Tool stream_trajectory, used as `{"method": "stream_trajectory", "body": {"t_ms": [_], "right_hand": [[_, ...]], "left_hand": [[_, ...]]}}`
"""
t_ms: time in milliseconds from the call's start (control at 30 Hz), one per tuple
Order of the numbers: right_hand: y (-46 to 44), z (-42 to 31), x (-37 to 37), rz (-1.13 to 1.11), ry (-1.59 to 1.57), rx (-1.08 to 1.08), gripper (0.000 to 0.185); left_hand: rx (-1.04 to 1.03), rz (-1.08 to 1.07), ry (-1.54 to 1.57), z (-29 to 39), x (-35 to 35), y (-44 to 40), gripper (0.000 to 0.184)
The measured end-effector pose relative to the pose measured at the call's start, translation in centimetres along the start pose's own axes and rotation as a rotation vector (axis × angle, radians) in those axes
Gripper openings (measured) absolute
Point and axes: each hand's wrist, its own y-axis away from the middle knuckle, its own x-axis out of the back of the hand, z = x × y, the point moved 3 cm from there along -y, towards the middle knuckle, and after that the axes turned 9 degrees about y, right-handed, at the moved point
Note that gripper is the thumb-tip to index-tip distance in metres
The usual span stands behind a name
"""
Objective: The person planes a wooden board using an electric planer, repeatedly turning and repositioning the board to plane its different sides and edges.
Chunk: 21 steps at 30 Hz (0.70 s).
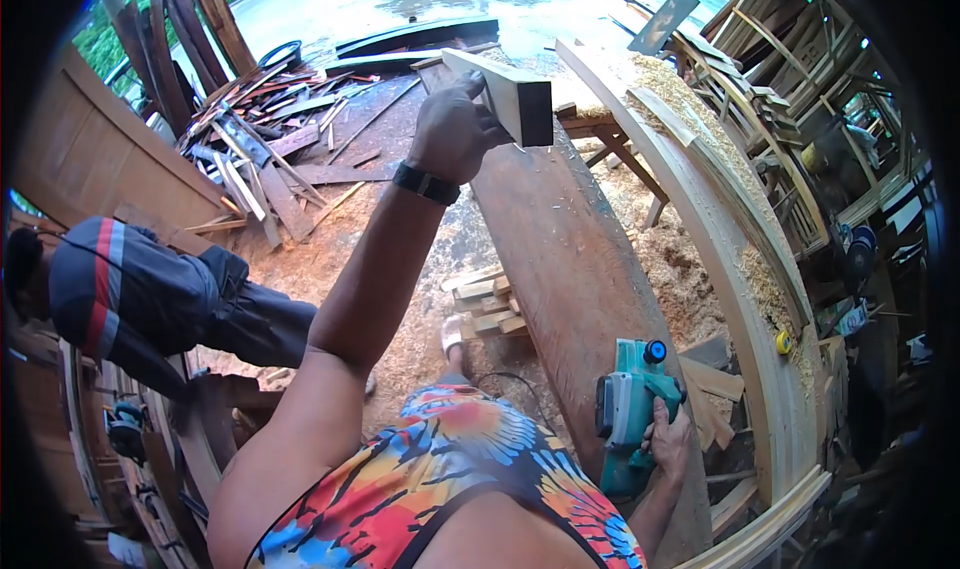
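Observation:
Stretched out ahead, my left hand (455, 129) grips the near end of a pale wooden piece (508, 91) with a dark end face, over the far end of a long brown plank (560, 239). Its fingers wrap the side of the piece. At the lower right, my right hand (668, 434) is closed round the handle of a green power planer (630, 409). The planer rests on or just over the near part of the plank; its underside is hidden. A blue knob shows on its front.
Right of the plank runs a long curved pale board (700, 209) with shavings and a yellow tape measure (783, 342). A person (150, 289) bends at the left. Scrap wood (270, 149) lies ahead left, short blocks (490, 304) beside the plank. A cable (515, 377) lies near my body.

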Motion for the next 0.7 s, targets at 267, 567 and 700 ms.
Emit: {"method": "stream_trajectory", "body": {"t_ms": [267, 567, 700], "right_hand": [[0.0, 0.1, 0.1, -0.009, -0.014, 0.003, 0.051], [-0.6, 2.1, 0.0, -0.135, -0.27, -0.062, 0.045], [-0.4, 4.0, -1.0, -0.198, -0.448, -0.015, 0.052]], "left_hand": [[0.019, 0.0, 0.058, 0.2, -0.3, -0.1, 0.041], [0.252, 0.015, -0.004, -2.6, 1.2, -1.5, 0.076], [0.334, 0.075, -0.368, -12.7, 8.1, -6.0, 0.045]]}}
